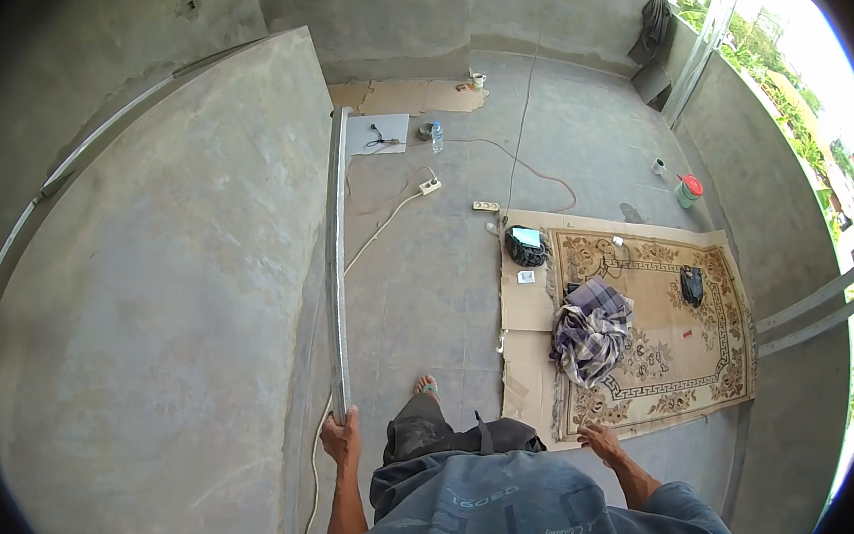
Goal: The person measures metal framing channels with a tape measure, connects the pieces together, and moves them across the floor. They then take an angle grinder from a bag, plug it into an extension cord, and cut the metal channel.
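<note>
Left hand (pixel 342 435) is clamped around the near end of the metal bar (pixel 338 260), which runs beside the grey partition wall (pixel 177 257), presumably to steady it; right hand (pixel 603 443), fingers loosely apart, seemingly unloaded, hangs free toward the patterned rug (pixel 657 335).

Remotely, I see a metal bar (pixel 338 230) at left, a rug (pixel 665 306) on cardboard (pixel 528 365) at right, cloth (pixel 592 338) lying on the rug.
</note>
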A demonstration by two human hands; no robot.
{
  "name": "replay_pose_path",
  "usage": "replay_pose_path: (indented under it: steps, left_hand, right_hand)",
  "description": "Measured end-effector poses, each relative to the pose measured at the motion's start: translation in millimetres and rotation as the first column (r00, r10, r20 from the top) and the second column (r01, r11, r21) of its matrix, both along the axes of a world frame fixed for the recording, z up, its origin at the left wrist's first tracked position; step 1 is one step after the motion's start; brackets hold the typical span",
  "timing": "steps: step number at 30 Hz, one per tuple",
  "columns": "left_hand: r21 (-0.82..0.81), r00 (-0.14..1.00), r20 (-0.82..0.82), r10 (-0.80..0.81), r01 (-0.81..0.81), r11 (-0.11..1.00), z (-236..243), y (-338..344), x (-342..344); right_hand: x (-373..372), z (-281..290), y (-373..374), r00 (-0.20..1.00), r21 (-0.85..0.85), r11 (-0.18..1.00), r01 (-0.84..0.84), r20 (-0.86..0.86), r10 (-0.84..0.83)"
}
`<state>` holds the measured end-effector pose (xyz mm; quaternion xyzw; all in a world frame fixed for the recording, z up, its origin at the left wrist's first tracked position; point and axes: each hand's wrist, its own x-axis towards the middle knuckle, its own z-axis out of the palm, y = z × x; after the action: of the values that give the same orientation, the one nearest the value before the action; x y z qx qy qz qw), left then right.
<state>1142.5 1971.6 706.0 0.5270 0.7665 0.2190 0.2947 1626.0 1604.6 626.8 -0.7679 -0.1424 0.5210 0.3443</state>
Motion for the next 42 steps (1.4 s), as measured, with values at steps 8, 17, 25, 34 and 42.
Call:
replay_pose_path:
  steps: [8, 17, 25, 34, 42]
  left_hand:
    - [0.013, 1.000, 0.017, -0.016, 0.016, 1.000, 3, 205, 56]
    - [0.008, 0.998, -0.067, 0.015, -0.014, 1.000, -12, 335, 176]
    - [-0.052, 0.991, -0.113, 0.076, -0.082, 0.995, 20, 457, 282]
    - [-0.058, 0.997, 0.002, 0.078, -0.078, 0.995, -7, 615, 352]
    - [-0.051, 0.999, 0.039, 0.008, -0.006, 0.999, -58, 787, 367]
  right_hand:
    - [-6, 27, 192, 0.984, -0.165, 0.976, -0.141, 0.081, 0.156]
    - [124, -78, 397, 0.698, -0.354, 0.721, -0.596, 0.217, 0.683]
    - [295, -67, 734, 0.926, -0.099, 0.934, -0.344, 0.128, 0.355]
    - [351, -47, 1025, 0.892, -0.169, 0.930, -0.327, 0.269, 0.363]
    - [356, -166, 1135, 0.717, -0.363, 0.814, -0.454, 0.392, 0.576]
